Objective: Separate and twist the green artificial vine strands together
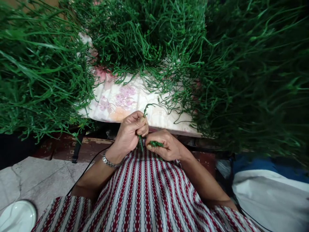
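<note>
My left hand [132, 130] pinches a thin green stem [145, 111] between thumb and fingers; its curled tip sticks up above the fist and its lower part hangs below. Close beside it, my right hand [165, 145] is closed round a small bunch of green pieces [156, 143]. Both hands are above my lap, at the near edge of a white cloth with pink and purple flowers [125, 96]. Beyond the hands, a large heap of green stems [145, 35] lies on the cloth, with loose strands trailing toward me.
More green stems are piled high at the left [41, 74] and at the right [253, 74]. A white round lid or dish [18, 216] is on the tiled floor [45, 177] at lower left. A white and blue sack [272, 193] stands at lower right. A dark cable passes by my left forearm.
</note>
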Tool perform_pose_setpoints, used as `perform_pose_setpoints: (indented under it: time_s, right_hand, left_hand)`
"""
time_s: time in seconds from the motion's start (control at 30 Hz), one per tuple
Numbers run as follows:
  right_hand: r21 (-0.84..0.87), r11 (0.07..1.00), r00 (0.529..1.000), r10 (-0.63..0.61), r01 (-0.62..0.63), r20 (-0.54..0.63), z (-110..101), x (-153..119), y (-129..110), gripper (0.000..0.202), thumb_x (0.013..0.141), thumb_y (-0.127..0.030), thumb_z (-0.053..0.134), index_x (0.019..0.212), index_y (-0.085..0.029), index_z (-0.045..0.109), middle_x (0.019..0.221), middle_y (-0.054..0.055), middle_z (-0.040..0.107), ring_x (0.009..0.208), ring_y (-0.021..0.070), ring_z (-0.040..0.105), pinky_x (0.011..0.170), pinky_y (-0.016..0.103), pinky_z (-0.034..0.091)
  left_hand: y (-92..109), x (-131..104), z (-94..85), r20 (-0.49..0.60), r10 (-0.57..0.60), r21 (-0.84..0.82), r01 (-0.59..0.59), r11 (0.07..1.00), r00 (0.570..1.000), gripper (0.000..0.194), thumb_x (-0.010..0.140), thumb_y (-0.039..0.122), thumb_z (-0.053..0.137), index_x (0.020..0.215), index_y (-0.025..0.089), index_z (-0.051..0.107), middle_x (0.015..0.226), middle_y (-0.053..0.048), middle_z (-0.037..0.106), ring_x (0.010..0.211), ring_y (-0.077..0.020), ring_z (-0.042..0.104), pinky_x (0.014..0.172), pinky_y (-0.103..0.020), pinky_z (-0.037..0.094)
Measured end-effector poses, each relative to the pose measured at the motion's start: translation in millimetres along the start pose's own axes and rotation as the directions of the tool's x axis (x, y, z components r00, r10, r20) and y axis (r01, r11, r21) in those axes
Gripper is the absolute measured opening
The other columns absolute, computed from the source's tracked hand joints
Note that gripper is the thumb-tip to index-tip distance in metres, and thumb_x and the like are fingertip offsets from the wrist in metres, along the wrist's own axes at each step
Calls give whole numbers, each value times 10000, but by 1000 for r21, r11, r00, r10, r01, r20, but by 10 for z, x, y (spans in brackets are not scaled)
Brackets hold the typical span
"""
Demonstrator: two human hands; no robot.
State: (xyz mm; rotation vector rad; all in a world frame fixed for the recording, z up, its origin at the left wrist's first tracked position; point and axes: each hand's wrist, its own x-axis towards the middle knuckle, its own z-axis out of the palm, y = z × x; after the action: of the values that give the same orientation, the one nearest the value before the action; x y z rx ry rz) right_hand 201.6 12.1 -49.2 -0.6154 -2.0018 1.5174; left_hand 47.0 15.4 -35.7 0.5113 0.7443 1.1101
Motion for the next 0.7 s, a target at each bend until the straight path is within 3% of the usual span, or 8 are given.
perform_pose_setpoints:
  time_s: [0.07,0.17,0.23,0.3,0.43,0.7]
  right_hand:
    - [-20,999,995,45,-47,-87,-20,-13,-16,151,864,-204,469,734,-154,529,646,-18,480,590,84,418,582,221,353]
    - [6,992,944,122,-127,-306,-42,-39,-63,103,878,-198,465,837,-162,553,769,19,551,662,100,487,619,230,402]
    - [94,988,914,147,-120,-378,-46,-45,-103,103,887,-216,469,858,-169,556,859,45,584,705,113,531,624,237,433]
    - [217,971,895,185,-102,-407,-40,-38,-136,104,893,-238,477,870,-175,556,889,51,603,709,117,564,623,243,459]
    - [373,922,859,271,-102,-433,-32,-18,-142,95,878,-262,525,864,-181,573,753,7,611,566,86,531,531,213,420]
    - [290,949,809,268,-126,-523,-119,-91,-183,139,855,-294,551,812,-171,600,581,-38,513,486,64,415,474,195,307]
  left_hand:
    - [25,15,3,-37,57,32,-56,998,998,190,718,230,675,677,172,499,463,72,435,426,-57,380,491,-197,317]
    - [65,32,9,-74,161,106,-153,983,984,157,725,226,663,688,171,521,532,38,550,516,-86,493,566,-219,379]
    - [82,40,18,-69,207,135,-197,971,976,156,731,237,656,675,166,528,574,21,594,565,-99,531,607,-230,402]
    - [90,48,32,-68,229,144,-218,965,971,159,732,249,653,667,163,535,604,15,608,600,-104,547,641,-238,416]
    - [100,71,68,-100,273,135,-259,956,957,133,736,238,645,677,165,551,615,19,602,615,-99,548,684,-245,432]
    - [220,58,116,-49,196,-14,-197,980,979,117,752,193,624,682,174,533,618,16,586,535,-103,524,536,-243,438]
